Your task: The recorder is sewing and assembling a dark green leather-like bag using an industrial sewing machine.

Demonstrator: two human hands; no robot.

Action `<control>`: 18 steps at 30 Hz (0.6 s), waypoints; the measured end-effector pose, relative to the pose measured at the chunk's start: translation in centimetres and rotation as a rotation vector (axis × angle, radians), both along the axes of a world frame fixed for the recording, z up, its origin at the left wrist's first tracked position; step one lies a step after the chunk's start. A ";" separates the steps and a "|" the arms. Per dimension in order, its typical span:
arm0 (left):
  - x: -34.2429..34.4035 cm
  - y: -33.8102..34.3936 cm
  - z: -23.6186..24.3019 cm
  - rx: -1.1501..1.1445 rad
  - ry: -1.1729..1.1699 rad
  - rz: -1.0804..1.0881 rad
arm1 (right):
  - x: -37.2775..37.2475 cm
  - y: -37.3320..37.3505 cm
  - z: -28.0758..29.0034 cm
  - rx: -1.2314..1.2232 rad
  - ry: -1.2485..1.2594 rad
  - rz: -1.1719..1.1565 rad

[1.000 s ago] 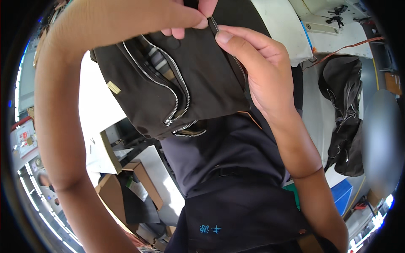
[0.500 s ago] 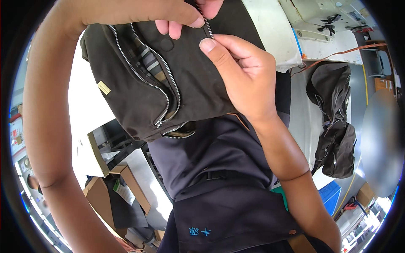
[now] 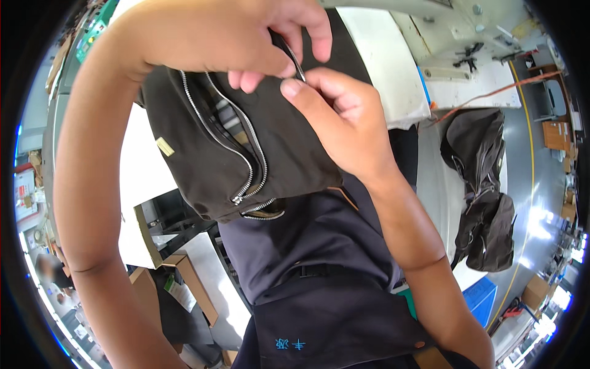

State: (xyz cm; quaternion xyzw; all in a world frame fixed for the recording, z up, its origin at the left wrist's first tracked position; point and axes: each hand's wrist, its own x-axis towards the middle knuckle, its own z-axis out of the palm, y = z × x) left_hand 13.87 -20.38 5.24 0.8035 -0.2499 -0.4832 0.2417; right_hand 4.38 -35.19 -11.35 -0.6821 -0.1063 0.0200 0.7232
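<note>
A dark brown sewn fabric piece (image 3: 295, 147) lies in front of me; whether it is a garment or a bag I cannot tell. My left hand (image 3: 246, 40) arches over its far part, with thumb and index finger closed on a zipper (image 3: 297, 61). Just below, my right hand (image 3: 350, 120) pinches the same zipper between thumb and index finger. To the left, a second zipper (image 3: 253, 166) gapes in a curve, baring striped lining (image 3: 230, 120). Its slider (image 3: 237, 200) sits at the lower end. A pale yellow label (image 3: 165, 146) is on the fabric's left side.
White work surface (image 3: 144, 163) shows under the fabric at left. At right, more dark fabric pieces (image 3: 482, 184) lie on a pale ledge, with a blue crate (image 3: 480, 300) below. A machine body (image 3: 439, 46) stands at far right; an open cardboard box (image 3: 195, 289) sits lower left.
The fabric and both hands sit slightly lower in view. My left hand's outer fingers are now more spread above the zipper, and the two hands are closer together.
</note>
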 end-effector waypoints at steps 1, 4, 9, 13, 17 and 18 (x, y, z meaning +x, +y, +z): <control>-0.4 -0.8 -1.0 -0.014 -0.115 0.052 | 0.3 -0.6 -0.4 -0.017 -0.018 -0.011; -1.8 2.3 -2.8 -0.309 -0.368 0.157 | -1.0 0.5 0.0 0.024 -0.086 -0.092; -9.4 4.7 -8.5 -0.369 -0.907 0.770 | -1.7 0.6 0.3 0.162 -0.058 -0.064; -11.7 4.1 -11.1 -0.168 -0.956 0.885 | -1.9 0.8 0.6 0.205 -0.027 -0.055; -10.2 2.6 -11.2 -0.072 -0.996 0.999 | -1.9 0.9 0.5 0.191 -0.023 -0.109; -9.8 2.5 -11.2 -0.054 -1.032 0.980 | -1.9 0.9 0.6 0.200 -0.029 -0.116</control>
